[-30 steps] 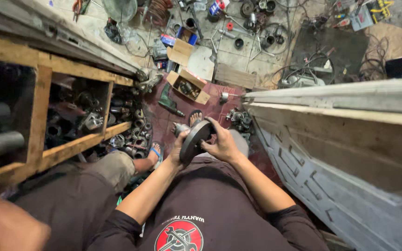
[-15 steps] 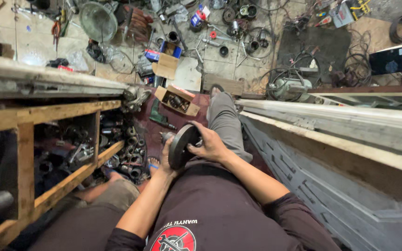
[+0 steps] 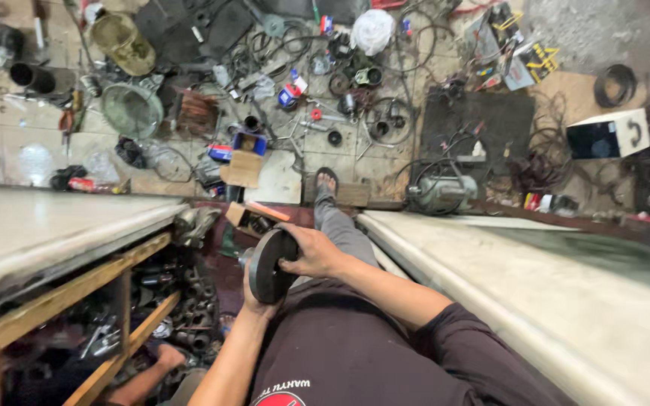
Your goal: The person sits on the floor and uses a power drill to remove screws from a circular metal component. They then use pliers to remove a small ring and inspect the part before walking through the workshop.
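Observation:
A dark round metal disc [image 3: 268, 265] with a short shaft stub on its left face is held upright in front of my chest. My right hand [image 3: 311, 252] grips its upper right rim, fingers curled over the edge. My left hand [image 3: 252, 301] supports it from below, mostly hidden behind the disc. My right leg in grey trousers [image 3: 340, 225] stretches forward, with a sandalled foot [image 3: 326, 181] on the tiled floor.
A wooden bench [image 3: 54, 225] with shelves of metal parts stands at the left. A pale bench top [image 3: 520, 278] runs along the right. A small open cardboard box [image 3: 250, 218] lies ahead. An electric motor [image 3: 441, 192], fan guards [image 3: 131, 109], cables and tools litter the floor.
The view has tilted forward and shows more floor. My right leg has stretched out ahead. Both hands keep hold of the disc, which sits slightly lower and more edge-on.

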